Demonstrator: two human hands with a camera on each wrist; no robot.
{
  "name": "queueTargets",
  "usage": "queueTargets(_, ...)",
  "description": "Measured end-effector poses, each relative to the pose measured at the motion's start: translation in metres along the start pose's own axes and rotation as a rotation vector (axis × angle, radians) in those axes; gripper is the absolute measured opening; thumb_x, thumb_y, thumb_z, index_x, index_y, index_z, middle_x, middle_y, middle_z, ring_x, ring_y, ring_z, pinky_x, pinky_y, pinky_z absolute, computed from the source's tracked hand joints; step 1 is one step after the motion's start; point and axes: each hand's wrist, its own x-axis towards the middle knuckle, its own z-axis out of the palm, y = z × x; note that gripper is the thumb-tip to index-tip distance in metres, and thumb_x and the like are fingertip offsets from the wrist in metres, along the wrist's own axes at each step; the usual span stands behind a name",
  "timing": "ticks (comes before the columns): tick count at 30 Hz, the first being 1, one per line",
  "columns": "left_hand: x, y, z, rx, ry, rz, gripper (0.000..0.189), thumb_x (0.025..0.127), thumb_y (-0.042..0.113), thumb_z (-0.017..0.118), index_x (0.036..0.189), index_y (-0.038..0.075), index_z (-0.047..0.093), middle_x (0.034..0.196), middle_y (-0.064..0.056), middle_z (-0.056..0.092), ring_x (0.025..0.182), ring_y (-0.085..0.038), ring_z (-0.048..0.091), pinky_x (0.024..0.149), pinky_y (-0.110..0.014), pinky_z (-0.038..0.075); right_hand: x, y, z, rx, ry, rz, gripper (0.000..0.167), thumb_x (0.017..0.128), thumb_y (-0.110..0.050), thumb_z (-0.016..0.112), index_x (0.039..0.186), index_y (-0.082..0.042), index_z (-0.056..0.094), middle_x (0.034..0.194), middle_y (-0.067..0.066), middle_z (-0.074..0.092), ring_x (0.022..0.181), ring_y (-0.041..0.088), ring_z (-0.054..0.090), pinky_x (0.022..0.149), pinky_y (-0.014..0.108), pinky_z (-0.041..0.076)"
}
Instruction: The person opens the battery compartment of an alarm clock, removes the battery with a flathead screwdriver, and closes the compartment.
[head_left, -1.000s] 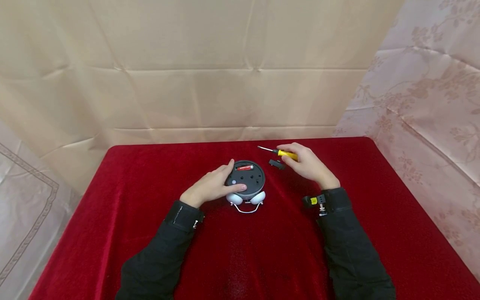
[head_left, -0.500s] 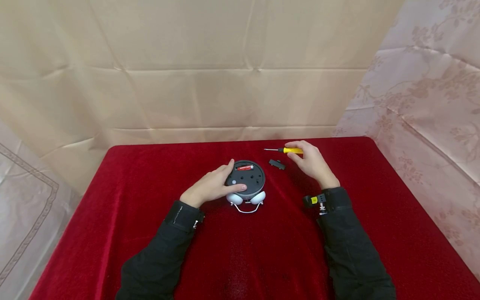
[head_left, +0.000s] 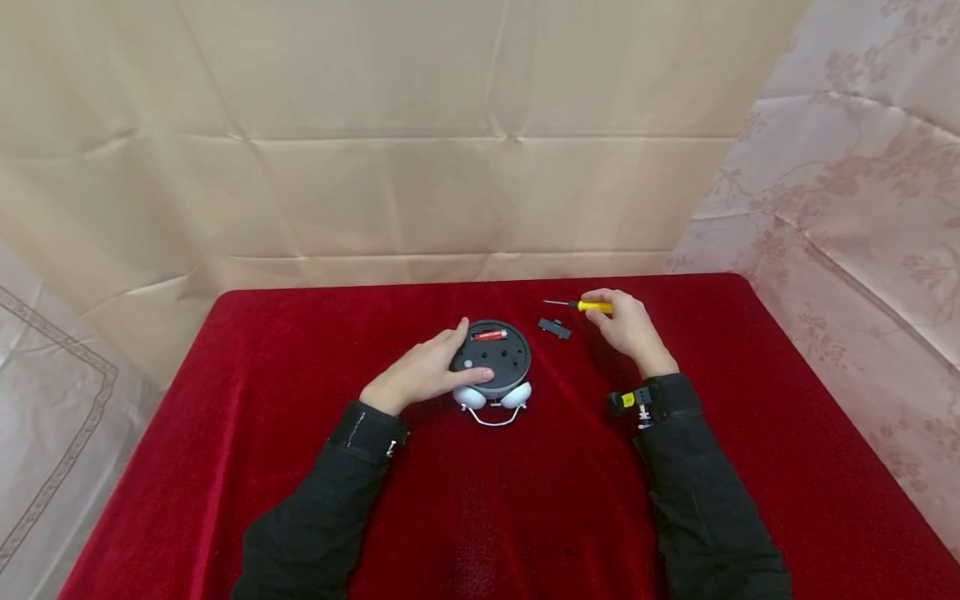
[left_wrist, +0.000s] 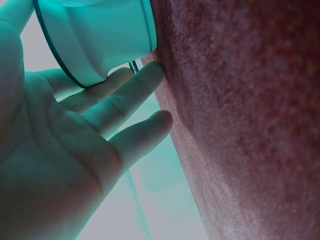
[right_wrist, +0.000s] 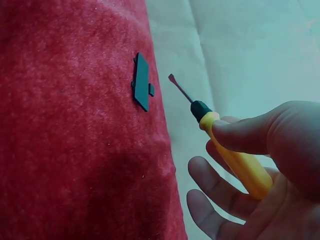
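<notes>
A round twin-bell alarm clock (head_left: 504, 360) lies face down on the red cloth, its black back upward, white bells and handle toward me. One red battery (head_left: 491, 335) sits in its uncovered battery slot. My left hand (head_left: 420, 373) holds the clock by its left side, thumb across the back; in the left wrist view the lower fingers reach along the white casing (left_wrist: 110, 40). My right hand (head_left: 628, 330) grips a yellow-handled screwdriver (right_wrist: 240, 162), thumb on the handle, its flat tip pointing left. Between the clock and the screwdriver lies the small black battery cover (head_left: 554, 328).
The red velvet cloth (head_left: 480, 500) covers the whole table, whose far edge runs just behind the screwdriver. Beige sheeting (head_left: 390, 167) hangs behind it, and patterned pale sheeting (head_left: 862, 208) at the right. A small camera (head_left: 626, 402) is strapped at the right wrist.
The right hand has drawn the screwdriver to the right, away from the clock and past the battery cover. The left hand and the clock have stayed in place.
</notes>
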Motion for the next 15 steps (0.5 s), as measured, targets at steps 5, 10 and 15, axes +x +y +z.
queueTargets(5,-0.0003,0.0003,0.0002,-0.004,-0.001,-0.001,0.104,0.085,0.063,0.07,0.162,0.01,0.024,0.15,-0.009,0.046,0.124,-0.024,0.05,0.098,-0.042,0.051,0.0016,0.0033,0.0026,-0.004,-0.008,0.02,0.033,0.101,-0.007,0.062,0.133,0.0,0.062,0.132,0.023,0.059,0.121,0.039,0.053,0.105,0.054,0.042)
queueTargets(10,-0.0008,0.0009,0.0004,-0.005,-0.001,-0.002,0.104,0.085,0.063,0.07,0.162,0.01,0.024,0.15,-0.009,0.046,0.124,-0.024,0.05,0.098,-0.042,0.051,0.0026,0.0062,0.0045,0.008,-0.017,0.047,0.033,0.1,-0.006,0.062,0.133,0.0,0.062,0.133,0.023,0.059,0.122,0.039,0.053,0.105,0.054,0.043)
queueTargets(15,-0.0011,0.0012,0.0003,-0.003,0.001,-0.003,0.104,0.085,0.063,0.07,0.162,0.01,0.024,0.15,-0.009,0.046,0.124,-0.024,0.05,0.098,-0.042,0.051,0.0028,0.0077,0.0053,0.008,-0.026,0.074,0.033,0.101,-0.006,0.061,0.133,0.0,0.062,0.134,0.023,0.059,0.121,0.039,0.054,0.105,0.053,0.044)
